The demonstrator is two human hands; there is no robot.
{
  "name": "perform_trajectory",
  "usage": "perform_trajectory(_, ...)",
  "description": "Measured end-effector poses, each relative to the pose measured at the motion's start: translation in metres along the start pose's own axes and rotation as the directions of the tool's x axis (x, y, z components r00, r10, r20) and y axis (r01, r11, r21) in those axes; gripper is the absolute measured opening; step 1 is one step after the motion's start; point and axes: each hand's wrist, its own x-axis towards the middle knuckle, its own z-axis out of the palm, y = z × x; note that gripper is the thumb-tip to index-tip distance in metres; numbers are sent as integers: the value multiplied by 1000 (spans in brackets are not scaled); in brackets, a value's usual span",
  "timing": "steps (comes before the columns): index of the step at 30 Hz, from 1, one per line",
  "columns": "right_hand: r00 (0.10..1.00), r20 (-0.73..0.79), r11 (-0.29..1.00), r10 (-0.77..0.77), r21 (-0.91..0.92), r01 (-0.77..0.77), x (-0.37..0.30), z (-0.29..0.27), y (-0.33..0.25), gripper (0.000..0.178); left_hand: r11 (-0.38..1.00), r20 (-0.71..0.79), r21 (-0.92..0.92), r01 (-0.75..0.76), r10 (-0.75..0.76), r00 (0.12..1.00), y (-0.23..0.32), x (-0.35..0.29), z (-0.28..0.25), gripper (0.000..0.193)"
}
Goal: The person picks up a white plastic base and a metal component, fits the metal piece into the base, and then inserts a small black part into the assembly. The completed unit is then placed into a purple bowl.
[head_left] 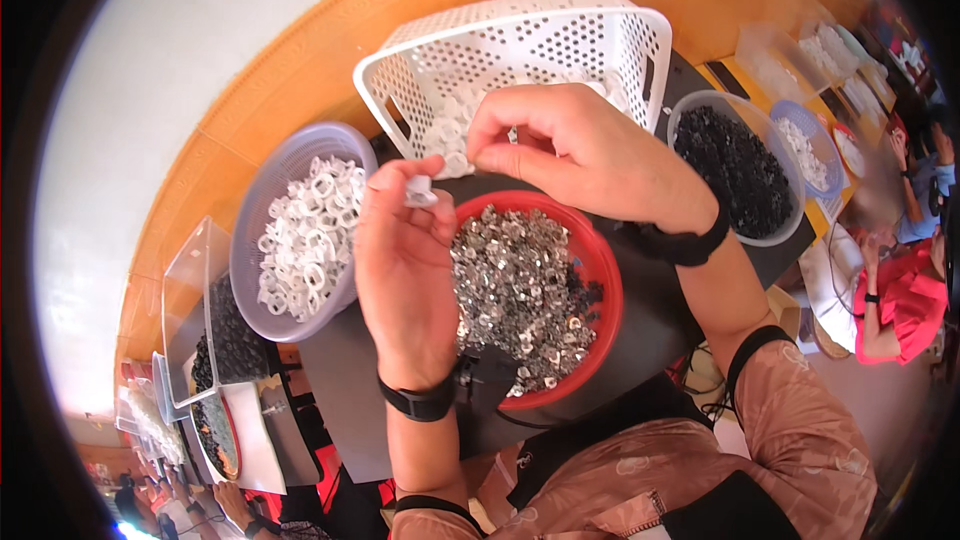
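Pinched in my left hand [405,280] is a small white plastic ring-shaped part [420,192], held up between thumb and fingers. My right hand [595,155] is closed just to its right, thumb and forefinger together. A small shiny metal piece [513,135] shows within the curl of those fingers; the fingertips partly hide it. Below both hands stands a red bowl [613,290] heaped with small metal pieces [515,290]. To the left, a purple-grey basket [245,250] holds many white plastic rings [315,225]. Behind my hands, a white perforated basket [520,30] contains more white parts [450,135].
At the right a clear tub [795,215] holds black parts [730,170], beside a purple basket [835,165] of white parts. A clear box [190,270] stands at the left on the dark table [350,410]. Other people work at both sides, one in red [905,305].
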Motion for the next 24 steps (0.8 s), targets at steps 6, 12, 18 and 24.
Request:
perform_trajectory(6, 838, 480, 842, 260, -538, 48, -15, 4, 25, 8, 989, 70, -102, 112, -105, 992, -3, 2, -4, 23)
perform_trajectory(12, 937, 278, 802, 211, -597, -3, -28, 14, 35, 7, 973, 73, -180, 145, -134, 988, -2, -2, 3, 33)
perform_trajectory(18, 942, 229, 819, 244, -569, -74, -49, 20, 38, 7, 971, 131, -168, 170, -149, 980, 1, -11, 8, 32)
perform_trajectory(24, 949, 149, 819, 276, -553, -151, -73, 16, 33, 7, 961, 214, -193, 198, -155, 964, 2, -26, 20, 31)
